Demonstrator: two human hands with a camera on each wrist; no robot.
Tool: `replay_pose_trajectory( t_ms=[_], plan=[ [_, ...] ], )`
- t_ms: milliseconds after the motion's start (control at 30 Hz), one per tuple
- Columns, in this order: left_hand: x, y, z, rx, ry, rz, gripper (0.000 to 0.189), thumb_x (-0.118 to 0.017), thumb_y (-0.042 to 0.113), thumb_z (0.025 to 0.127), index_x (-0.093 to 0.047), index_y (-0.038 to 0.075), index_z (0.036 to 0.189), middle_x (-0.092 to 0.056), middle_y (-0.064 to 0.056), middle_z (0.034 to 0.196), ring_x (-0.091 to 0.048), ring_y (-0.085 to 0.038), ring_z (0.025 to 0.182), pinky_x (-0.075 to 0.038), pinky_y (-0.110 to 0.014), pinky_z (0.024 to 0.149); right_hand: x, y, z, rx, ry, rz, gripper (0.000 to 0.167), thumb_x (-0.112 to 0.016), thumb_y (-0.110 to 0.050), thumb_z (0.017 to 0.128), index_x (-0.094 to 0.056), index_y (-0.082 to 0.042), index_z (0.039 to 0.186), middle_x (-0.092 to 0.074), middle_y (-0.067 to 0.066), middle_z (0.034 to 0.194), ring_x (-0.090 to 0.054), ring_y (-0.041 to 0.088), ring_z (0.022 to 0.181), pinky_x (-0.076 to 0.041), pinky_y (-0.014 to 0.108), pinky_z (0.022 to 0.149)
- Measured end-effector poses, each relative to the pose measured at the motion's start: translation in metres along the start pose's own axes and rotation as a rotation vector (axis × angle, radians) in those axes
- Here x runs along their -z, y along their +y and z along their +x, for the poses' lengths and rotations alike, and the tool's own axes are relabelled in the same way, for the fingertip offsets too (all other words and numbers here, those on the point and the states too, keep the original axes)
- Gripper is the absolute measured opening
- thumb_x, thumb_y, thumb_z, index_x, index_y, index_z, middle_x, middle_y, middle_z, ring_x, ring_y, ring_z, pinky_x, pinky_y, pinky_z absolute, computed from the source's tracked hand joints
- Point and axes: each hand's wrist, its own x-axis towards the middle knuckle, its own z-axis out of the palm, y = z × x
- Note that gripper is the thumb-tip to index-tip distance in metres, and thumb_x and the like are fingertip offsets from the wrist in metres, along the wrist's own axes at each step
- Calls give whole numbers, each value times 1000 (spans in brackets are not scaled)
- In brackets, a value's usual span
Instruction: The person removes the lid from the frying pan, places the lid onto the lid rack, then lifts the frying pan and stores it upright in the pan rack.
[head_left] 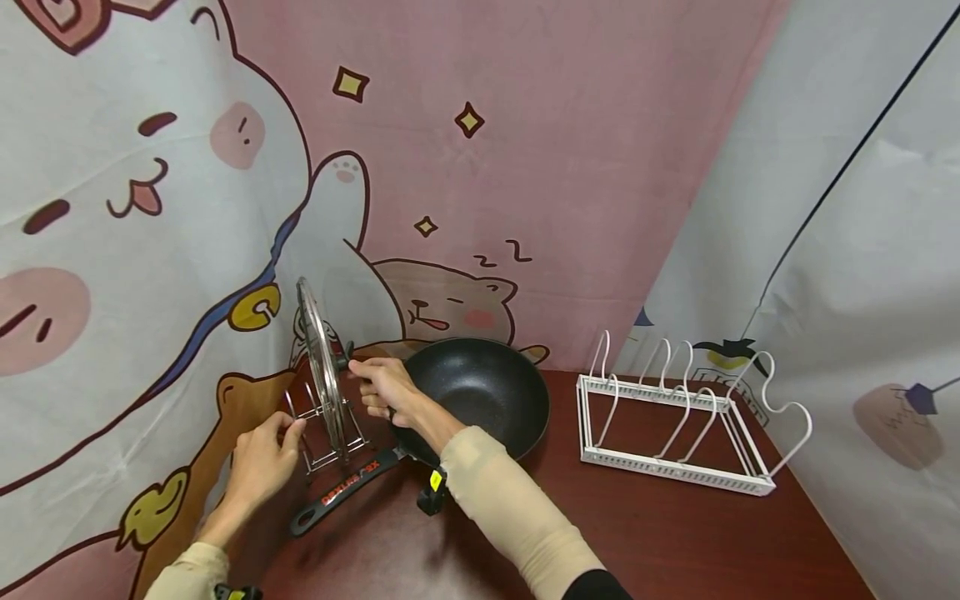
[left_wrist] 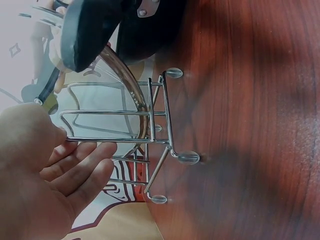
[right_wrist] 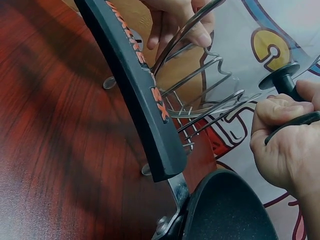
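On my feeds the R hand (head_left: 390, 392) has thumb + index in a narrow pinch on the dark knob (right_wrist: 282, 80) of the glass lid (head_left: 324, 367). Lid's just L of those fingers, up on edge, metal rim in among the wires of the wire rack (left_wrist: 152, 114). Can't tell if its weight bears on the rack. L hand (head_left: 262, 458) has thumb & index pinching an end wire (left_wrist: 117, 140) of that rack, other fingers looser; the lid stands just R of these, i.e. btwn both sets of fingers.

Wok (head_left: 480, 392) sits mouth up just R of the R fingers, partly hidden by the R sleeve (head_left: 517, 508); its black handle (head_left: 348, 492) runs below the R fingers & ends near the L hand. White rack (head_left: 675, 471) is well R of the R fingers, same red-brown surface (head_left: 675, 542). Printed cloth (head_left: 585, 167) hangs behind both hands.
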Motion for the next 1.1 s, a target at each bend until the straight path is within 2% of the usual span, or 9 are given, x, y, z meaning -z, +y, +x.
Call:
replay_pose_trajectory(
  t_ms=[167, 367, 633, 767, 1100],
  plan=[
    [1, 0, 0, 8, -9, 0, 23, -68, 25, 113, -72, 8, 98, -78, -16, 85, -76, -51, 90, -54, -67, 78, 2, 0, 2, -8, -2, -9, 17, -67, -27, 114, -70, -15, 102, -30, -11, 58, -20, 3, 43, -21, 22, 39],
    [0, 0, 0, -2, 2, 0, 23, -69, 25, 113, -71, 8, 97, -77, -15, 83, -76, -50, 88, -54, -66, 76, 5, 0, 4, -22, -14, -12, 21, -67, -28, 115, -67, -8, 111, -30, -11, 58, -21, 3, 43, -21, 22, 39],
    [1, 1, 0, -2, -5, 6, 23, -69, 25, 113, -71, 8, 98, -76, -13, 82, -75, -50, 86, -54, -66, 76, 10, -2, 5, -8, -31, -75, 22, -63, -28, 117, -68, -17, 99, -31, -10, 60, -22, 4, 44, -22, 22, 41],
    [1, 1, 0, -6, 3, 5, 22, -69, 24, 112, -71, 8, 98, -76, -12, 81, -75, -49, 86, -54, -65, 76, 11, -2, 5, 6, -34, -108, 25, -61, -27, 118, -63, -18, 95, -31, -9, 62, -23, 5, 45, -22, 23, 41],
    [0, 0, 0, -2, -16, 7, 24, -67, 27, 114, -72, 8, 99, -76, -11, 81, -74, -45, 83, -53, -59, 72, 12, -1, 4, 6, -37, -123, 26, -62, -29, 117, -62, -16, 95, -31, -8, 62, -23, 6, 45, -22, 24, 42]
  ],
)
